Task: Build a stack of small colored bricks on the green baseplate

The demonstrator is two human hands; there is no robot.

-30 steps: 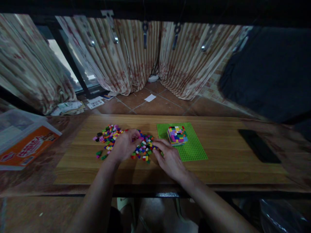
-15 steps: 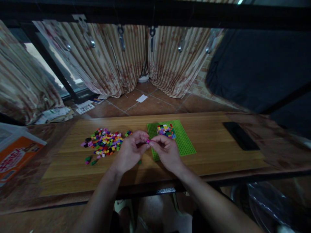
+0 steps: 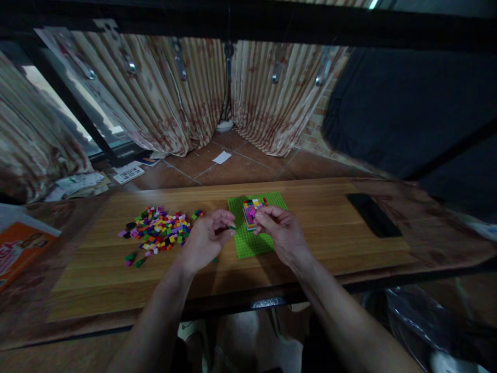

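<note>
Between the thumb and fingers of my left hand (image 3: pixel 205 238) is a small dark green brick (image 3: pixel 232 228). My right hand (image 3: pixel 281 233) pinches a magenta brick (image 3: pixel 252 213) just above a block of many-coloured stacked bricks (image 3: pixel 248 221); whether the two touch I cannot tell. That block stands on a light green studded baseplate (image 3: pixel 244 249), and my right hand covers part of both. To the left of my left hand lies a loose pile of small coloured bricks (image 3: pixel 163 228).
Under everything is a wooden board (image 3: pixel 310 207) on the table. A black phone-like slab (image 3: pixel 375 215) lies at the right. On the far left stands an orange and white box (image 3: pixel 27 246). A few green bricks (image 3: pixel 139 262) sit near the pile's front.
My hands have come apart. The magenta brick moved right with my right hand to above the block, and a green brick now shows in my left fingers. The view shifted slightly.
</note>
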